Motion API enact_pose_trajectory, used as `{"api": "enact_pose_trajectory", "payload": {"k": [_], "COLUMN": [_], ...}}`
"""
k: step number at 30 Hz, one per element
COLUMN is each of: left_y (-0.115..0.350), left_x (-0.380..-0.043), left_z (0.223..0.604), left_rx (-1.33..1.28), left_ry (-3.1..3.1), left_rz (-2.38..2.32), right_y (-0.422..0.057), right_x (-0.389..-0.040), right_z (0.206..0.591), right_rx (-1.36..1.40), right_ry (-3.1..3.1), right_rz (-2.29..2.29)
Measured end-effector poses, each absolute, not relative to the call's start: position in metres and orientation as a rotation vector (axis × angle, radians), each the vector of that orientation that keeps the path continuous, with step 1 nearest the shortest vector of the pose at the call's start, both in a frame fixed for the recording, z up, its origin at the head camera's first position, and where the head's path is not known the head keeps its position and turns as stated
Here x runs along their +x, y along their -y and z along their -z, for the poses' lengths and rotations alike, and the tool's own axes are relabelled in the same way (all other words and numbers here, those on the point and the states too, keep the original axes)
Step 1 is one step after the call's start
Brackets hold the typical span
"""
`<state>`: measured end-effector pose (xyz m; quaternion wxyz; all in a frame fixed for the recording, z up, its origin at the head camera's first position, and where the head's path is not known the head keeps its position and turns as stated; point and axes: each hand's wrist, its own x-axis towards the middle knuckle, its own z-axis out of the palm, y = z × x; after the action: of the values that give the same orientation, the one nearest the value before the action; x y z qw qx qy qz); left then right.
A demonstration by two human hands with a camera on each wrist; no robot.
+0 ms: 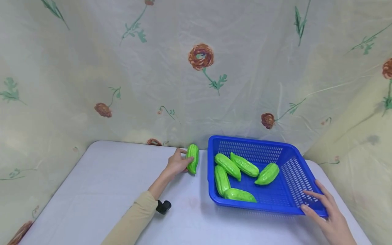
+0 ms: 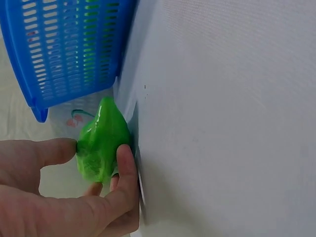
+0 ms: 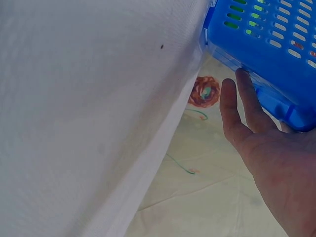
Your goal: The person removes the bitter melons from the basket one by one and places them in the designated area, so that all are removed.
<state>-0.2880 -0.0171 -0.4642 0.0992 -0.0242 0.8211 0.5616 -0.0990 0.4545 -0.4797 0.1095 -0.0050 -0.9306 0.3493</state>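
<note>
At the back of the table, my left hand (image 1: 177,163) pinches a bright green bitter melon (image 1: 193,158) between thumb and fingers. Seen in the left wrist view, the ridged melon (image 2: 103,143) points its narrow tip toward the basket, close beside the tabletop. My right hand (image 1: 329,211) rests at the near right corner of a blue plastic basket (image 1: 260,206), its fingers spread and fairly straight at the rim. From the right wrist, fingers (image 3: 252,103) show extended against the basket's outer side. Several more bitter melons (image 1: 242,165) lie inside the basket, mostly toward its left half.
A white cloth covers the table (image 1: 101,190). Behind and beside it hangs a pale flower-printed curtain (image 1: 171,85). A black device (image 1: 163,207) is strapped at the left wrist, next to the beige sleeve (image 1: 134,214). The basket occupies the table's right side.
</note>
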Motion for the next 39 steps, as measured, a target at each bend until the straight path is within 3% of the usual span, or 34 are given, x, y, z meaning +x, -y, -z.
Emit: {"api": "enact_pose_trajectory", "payload": {"k": [39], "left_y": [0.0154], "left_x": [-0.2876], "left_z": [0.4607], "left_rx": [-0.198], "left_ry": [-2.530], "left_rz": [-1.544], "right_y": [-0.4527], "right_x": [-0.0965], "right_z": [0.4740], "right_rx": [-0.021], "right_ry": [2.733], "right_rz": [-1.017]}}
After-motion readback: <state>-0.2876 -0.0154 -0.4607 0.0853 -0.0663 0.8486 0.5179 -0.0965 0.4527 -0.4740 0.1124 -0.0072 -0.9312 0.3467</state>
